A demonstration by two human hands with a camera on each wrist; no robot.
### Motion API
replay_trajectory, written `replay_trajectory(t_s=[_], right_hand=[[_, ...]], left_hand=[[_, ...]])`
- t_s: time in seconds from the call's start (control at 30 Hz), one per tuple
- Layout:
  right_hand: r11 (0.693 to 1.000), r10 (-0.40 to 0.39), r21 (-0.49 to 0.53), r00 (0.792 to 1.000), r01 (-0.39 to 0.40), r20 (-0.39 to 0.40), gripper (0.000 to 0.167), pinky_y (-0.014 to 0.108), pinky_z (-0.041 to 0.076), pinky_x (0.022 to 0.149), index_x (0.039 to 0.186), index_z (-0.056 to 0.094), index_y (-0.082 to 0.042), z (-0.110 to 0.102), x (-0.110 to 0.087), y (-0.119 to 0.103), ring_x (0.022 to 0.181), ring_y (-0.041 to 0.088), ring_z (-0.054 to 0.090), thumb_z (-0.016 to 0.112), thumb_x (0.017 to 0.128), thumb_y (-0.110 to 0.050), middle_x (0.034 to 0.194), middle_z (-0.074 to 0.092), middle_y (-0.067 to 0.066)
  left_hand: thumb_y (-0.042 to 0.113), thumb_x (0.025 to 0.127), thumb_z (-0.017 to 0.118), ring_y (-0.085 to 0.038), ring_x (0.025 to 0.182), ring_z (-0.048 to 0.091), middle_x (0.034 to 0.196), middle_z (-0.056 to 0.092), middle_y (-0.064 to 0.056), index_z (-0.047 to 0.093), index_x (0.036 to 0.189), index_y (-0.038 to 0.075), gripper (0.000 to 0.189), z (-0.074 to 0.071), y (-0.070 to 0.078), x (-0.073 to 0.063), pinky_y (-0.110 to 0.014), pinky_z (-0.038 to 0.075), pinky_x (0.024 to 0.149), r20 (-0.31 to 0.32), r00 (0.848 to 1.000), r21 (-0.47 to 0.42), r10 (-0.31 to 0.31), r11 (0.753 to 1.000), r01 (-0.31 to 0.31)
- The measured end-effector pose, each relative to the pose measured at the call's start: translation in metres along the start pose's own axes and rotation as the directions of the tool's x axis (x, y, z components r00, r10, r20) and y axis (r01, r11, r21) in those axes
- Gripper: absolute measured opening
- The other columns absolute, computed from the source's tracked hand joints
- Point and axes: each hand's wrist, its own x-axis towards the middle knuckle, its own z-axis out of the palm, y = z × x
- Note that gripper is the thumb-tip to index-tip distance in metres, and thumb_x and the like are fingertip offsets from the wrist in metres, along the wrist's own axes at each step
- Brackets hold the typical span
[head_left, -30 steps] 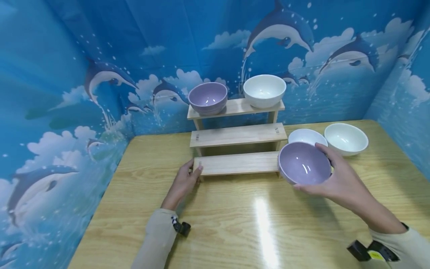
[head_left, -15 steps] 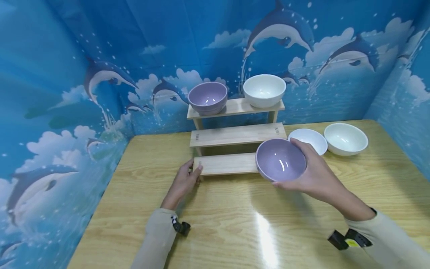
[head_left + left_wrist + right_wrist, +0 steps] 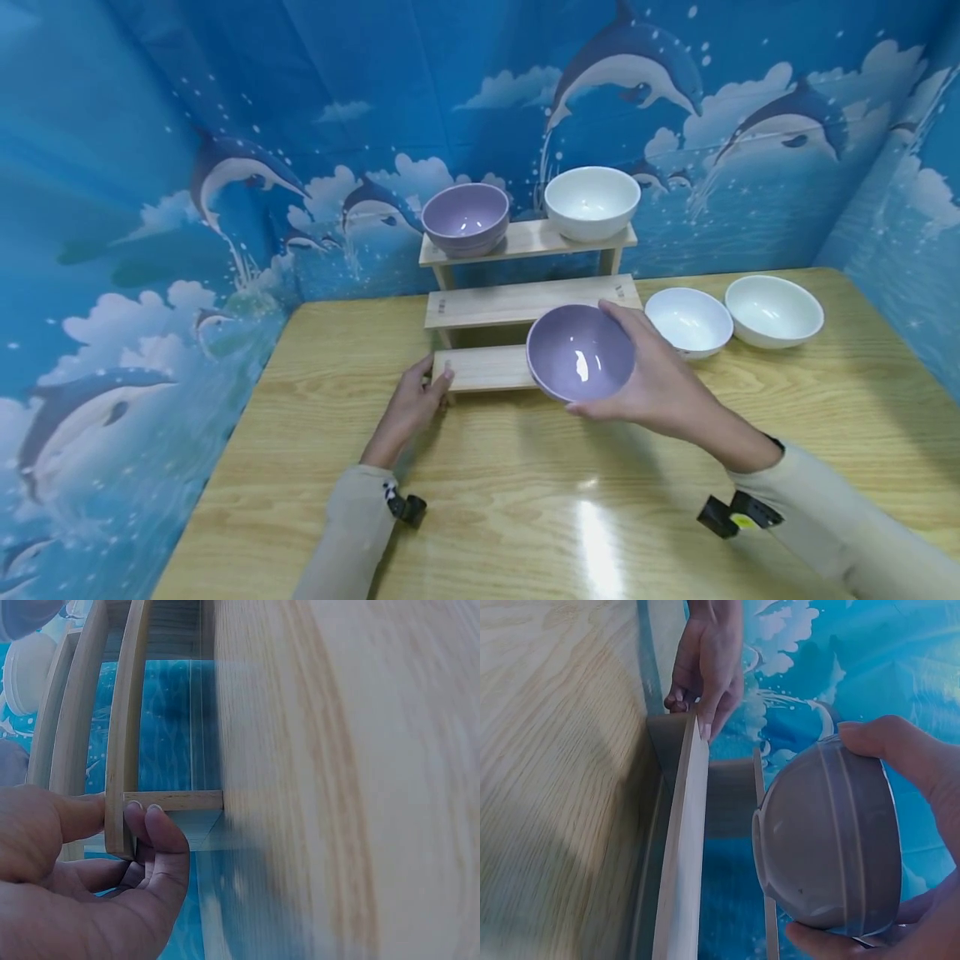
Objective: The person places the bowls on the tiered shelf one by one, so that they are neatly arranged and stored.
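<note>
My right hand [image 3: 660, 379] grips a purple bowl [image 3: 580, 353] by its rim and side, its opening tilted toward the head camera. The bowl hides the right part of the lowest step; in the right wrist view a gap separates the bowl's base [image 3: 759, 851] from that step's board [image 3: 682, 847]. At the left end of the three-tier wooden stand [image 3: 487, 367], my left hand [image 3: 408, 404] pinches the lowest step, thumb on top and fingers curled under the board [image 3: 124, 735].
On the top tier stand another purple bowl [image 3: 465, 220] and a white bowl [image 3: 592, 204]. Two more white bowls, one nearer [image 3: 688, 322] and one farther right [image 3: 773, 312], sit on the wooden table [image 3: 480, 508]. A blue dolphin-print curtain [image 3: 420, 92] hangs behind.
The right hand has carried the purple bowl leftward, from beside the stand to in front of its lower steps. My left hand stays where it was on the lowest step.
</note>
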Motion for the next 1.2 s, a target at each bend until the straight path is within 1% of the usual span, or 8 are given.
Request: replay_trajectory(t_s=[0.2,0.33,0.53,0.7,0.97,1.03,1.2], right_hand=[[1.0,-0.021,-0.016,1.0,0.021,0.008,0.126,0.065,0.049,0.093,0.156,0.031,0.001,0.009,0.009,-0.004,0.128,0.043,0.048,0.1,0.056,-0.031,0.148,0.042,0.023],[1.0,-0.024,-0.017,1.0,0.025,0.02,0.127,0.064,0.049,0.094,0.157,0.029,-0.001,0.014,0.015,-0.007,0.13,0.041,0.047,0.1,0.057,-0.034,0.15,0.04,0.021],[0.999,-0.04,-0.003,0.999,0.04,0.027,0.13,0.061,0.049,0.097,0.158,0.029,-0.005,0.022,0.024,-0.01,0.131,0.038,0.047,0.101,0.055,-0.038,0.152,0.038,0.018],[0.996,-0.087,0.014,0.996,0.086,0.025,0.13,0.059,0.048,0.099,0.158,0.029,-0.006,0.03,0.03,-0.013,0.132,0.036,0.047,0.1,0.055,-0.039,0.153,0.038,0.016],[0.989,-0.142,0.036,0.99,0.141,0.014,0.129,0.057,0.047,0.102,0.157,0.029,-0.003,0.047,0.043,-0.015,0.132,0.037,0.048,0.099,0.055,-0.041,0.154,0.037,0.019],[0.987,-0.159,0.042,0.987,0.158,0.006,0.128,0.057,0.046,0.103,0.157,0.03,-0.003,0.051,0.045,-0.015,0.132,0.037,0.048,0.099,0.055,-0.04,0.154,0.037,0.019],[0.983,-0.178,0.049,0.984,0.178,-0.006,0.128,0.057,0.045,0.104,0.157,0.029,-0.003,0.059,0.052,-0.016,0.132,0.038,0.048,0.1,0.055,-0.035,0.154,0.036,0.02]], left_hand=[[0.029,0.108,0.051,-0.022,0.08,0.058,0.114,0.053,-0.012,0.027,0.161,0.012,0.061,-0.001,-0.002,0.0,-0.034,0.051,0.066,0.001,1.0,0.006,0.004,1.0,-0.004],[0.028,0.108,0.051,-0.022,0.081,0.058,0.116,0.053,-0.012,0.026,0.161,0.011,0.061,-0.001,-0.001,-0.001,-0.035,0.053,0.068,0.002,1.0,0.007,0.014,1.0,-0.014],[0.027,0.108,0.051,-0.021,0.08,0.058,0.116,0.052,-0.013,0.025,0.161,0.009,0.061,0.0,-0.001,-0.001,-0.036,0.053,0.069,0.003,1.0,0.002,0.023,1.0,-0.023],[0.026,0.108,0.052,-0.02,0.08,0.059,0.116,0.053,-0.013,0.026,0.161,0.008,0.061,0.0,0.0,-0.002,-0.035,0.054,0.067,0.0,0.999,0.0,0.034,0.999,-0.034],[0.024,0.107,0.054,-0.02,0.081,0.059,0.113,0.054,-0.013,0.029,0.159,0.007,0.061,-0.001,-0.001,-0.002,-0.032,0.055,0.069,-0.009,0.999,-0.009,0.046,0.999,-0.046],[0.022,0.107,0.054,-0.021,0.081,0.06,0.113,0.053,-0.014,0.029,0.159,0.006,0.061,-0.001,-0.002,-0.002,-0.032,0.055,0.07,-0.005,0.999,-0.016,0.05,0.999,-0.05],[0.022,0.106,0.055,-0.022,0.082,0.06,0.113,0.054,-0.013,0.028,0.159,0.006,0.061,0.0,-0.001,-0.002,-0.034,0.055,0.071,-0.006,0.999,-0.021,0.036,0.999,-0.037]])
